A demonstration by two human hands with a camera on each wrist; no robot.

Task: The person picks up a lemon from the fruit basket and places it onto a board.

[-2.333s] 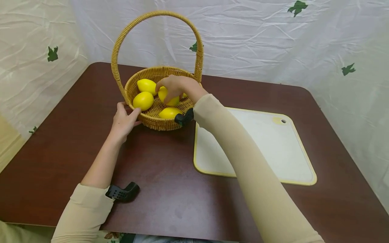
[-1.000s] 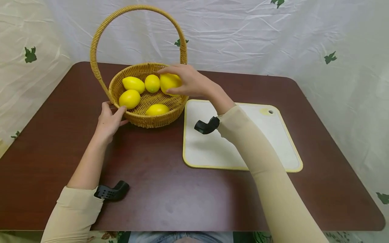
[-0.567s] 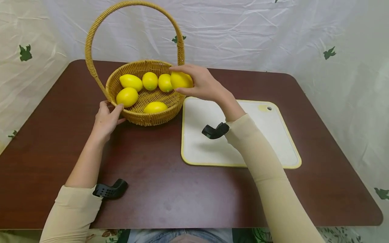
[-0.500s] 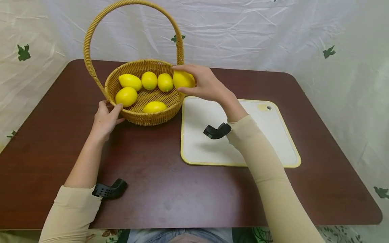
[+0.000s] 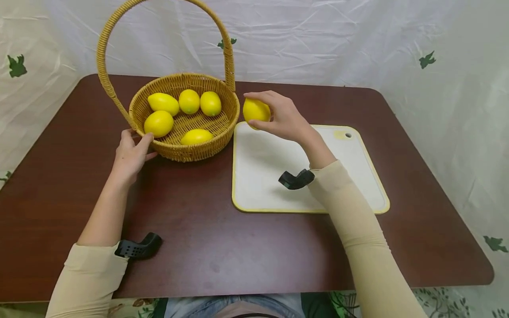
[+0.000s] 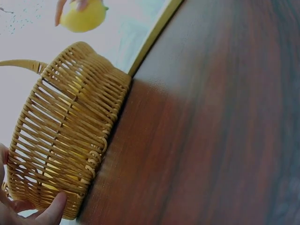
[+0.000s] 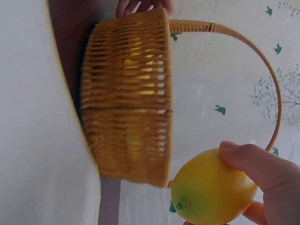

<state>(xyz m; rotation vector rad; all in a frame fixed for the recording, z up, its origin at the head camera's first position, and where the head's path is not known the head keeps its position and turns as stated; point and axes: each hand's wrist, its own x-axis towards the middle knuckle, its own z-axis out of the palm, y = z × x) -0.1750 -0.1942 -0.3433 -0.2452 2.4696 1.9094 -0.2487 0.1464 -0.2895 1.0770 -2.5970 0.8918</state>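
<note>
In the head view, a wicker basket (image 5: 187, 152) with a tall hoop handle stands at the back left of the table. Several lemons (image 5: 159, 123) lie inside it. My left hand (image 5: 130, 154) grips the basket's left rim, thumb on top and fingers at the outer side. Just right of the basket, my right hand (image 5: 284, 117) holds a lemon (image 5: 255, 110) between thumb and fingers, above the far left corner of a cutting board (image 5: 270, 185). The right wrist view shows this held lemon (image 7: 211, 187) close up, with a greenish stem end, apart from the basket wall.
The white, yellow-edged cutting board lies flat to the right of the basket. A dark wood table (image 5: 222, 251) carries everything. White cloth (image 5: 318, 39) with green bird shapes hangs behind and at the sides. Each sleeve bears a black wrist mount (image 5: 139, 246).
My right hand has lifted a lemon out of the basket and carried it right, past the rim. My left hand stays on the rim. The whole scene shifts left as the head view turns.
</note>
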